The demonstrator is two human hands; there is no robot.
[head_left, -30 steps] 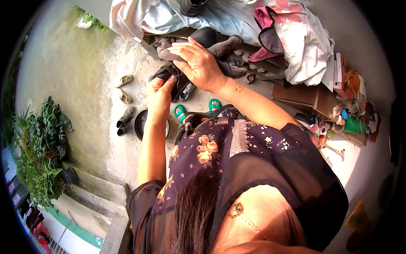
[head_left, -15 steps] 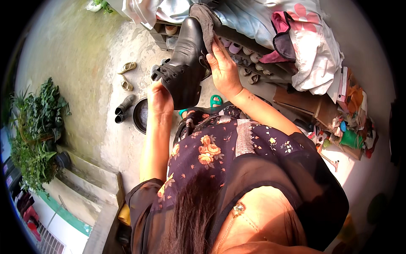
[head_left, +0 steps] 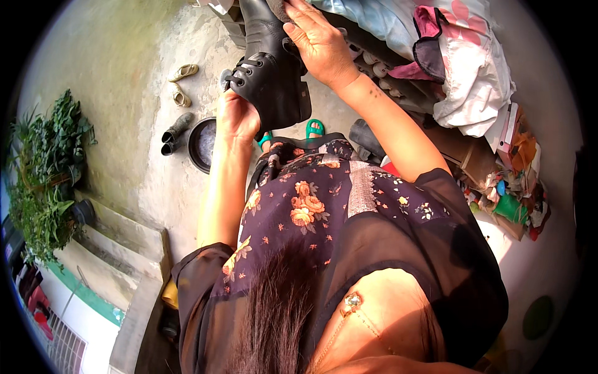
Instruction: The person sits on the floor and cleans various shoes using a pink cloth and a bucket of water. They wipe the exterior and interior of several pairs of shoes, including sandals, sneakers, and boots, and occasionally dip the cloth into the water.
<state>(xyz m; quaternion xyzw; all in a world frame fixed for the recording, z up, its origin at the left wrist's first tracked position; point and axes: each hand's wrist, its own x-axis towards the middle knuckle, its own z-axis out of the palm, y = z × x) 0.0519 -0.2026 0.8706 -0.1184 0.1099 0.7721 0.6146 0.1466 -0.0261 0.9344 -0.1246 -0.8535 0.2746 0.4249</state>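
Observation:
A black lace-up boot (head_left: 269,84) is held up in front of me, its toe pointing away and running past the top edge of the picture. My left hand (head_left: 240,117) grips the boot by its ankle opening, thumb and fingers closed around the rim below the laces. Along the boot's right side my right hand (head_left: 324,48) presses a grey cloth (head_left: 278,9), fingers stretched together over it. Most of the cloth is hidden by those fingers or cut off by the picture's edge.
Left of the boot, a round black basin (head_left: 203,145) with liquid stands on the concrete beside dark ankle boots (head_left: 176,133) and beige shoes (head_left: 180,95). Right is a shoe rack draped with white cloth (head_left: 470,103), near piled clutter (head_left: 514,206). Potted plants (head_left: 53,162) line the left.
Boot, cloth and both hands have shifted up in the picture, so the toe and most of the cloth are now cut off. My grip on the boot is the same.

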